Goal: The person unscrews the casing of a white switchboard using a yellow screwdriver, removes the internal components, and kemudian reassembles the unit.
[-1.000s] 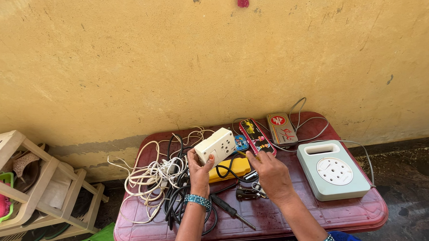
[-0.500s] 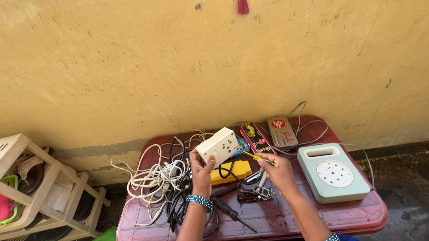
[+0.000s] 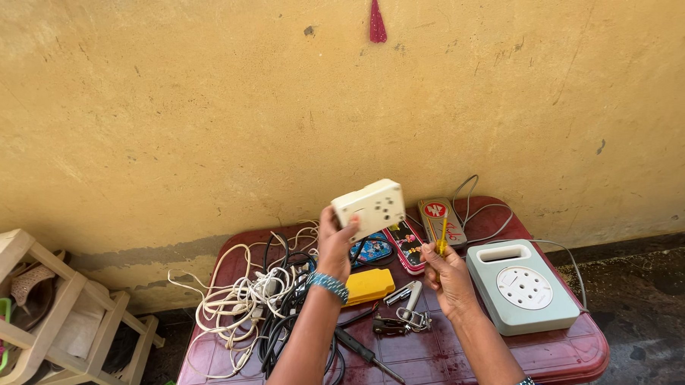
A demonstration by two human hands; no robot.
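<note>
Left hand [image 3: 335, 244] grips white socket box [image 3: 369, 208], now lifted higher off maroon table [image 3: 579, 360] – above its back edge, by cable tangle [image 3: 266, 311]. Right hand [image 3: 447, 276], a second ago flat near pliers [image 3: 399, 321], now closed on yellow screwdriver [image 3: 442, 235] – tool work on box appears underway. Green extension box [image 3: 521, 286] at right edge.
</note>
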